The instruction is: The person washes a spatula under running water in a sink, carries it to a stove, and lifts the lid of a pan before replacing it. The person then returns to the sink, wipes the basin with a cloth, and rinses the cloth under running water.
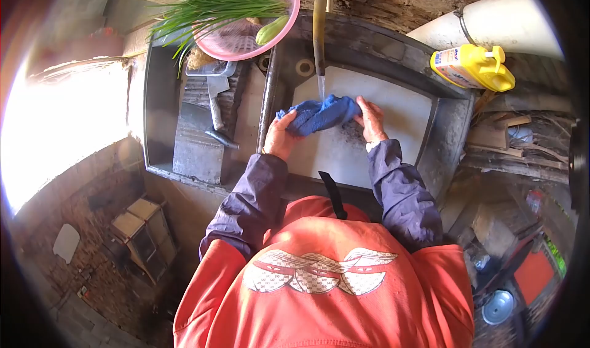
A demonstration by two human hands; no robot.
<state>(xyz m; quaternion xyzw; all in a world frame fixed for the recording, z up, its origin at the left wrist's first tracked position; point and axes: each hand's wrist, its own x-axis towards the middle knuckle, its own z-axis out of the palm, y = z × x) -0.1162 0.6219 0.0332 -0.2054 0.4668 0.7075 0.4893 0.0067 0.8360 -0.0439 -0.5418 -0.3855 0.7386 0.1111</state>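
Observation:
A blue cloth (pixel 321 115) is stretched between my two hands over the sink basin (pixel 399 105). My left hand (pixel 281 136) grips its left end, and my right hand (pixel 370 120) has hold of the right end. Water runs from the tap (pixel 319 28) onto the middle of the cloth. The basin floor beneath is pale, with dark specks below the cloth.
Green stalks (pixel 227 10) and a pale green vegetable (pixel 271 31) lie in a pink basket (pixel 212 45) at the upper left. A cleaver (pixel 215 102) rests below it. A yellow bottle (pixel 479 67) stands on the right rim, near a white pipe (pixel 504 22).

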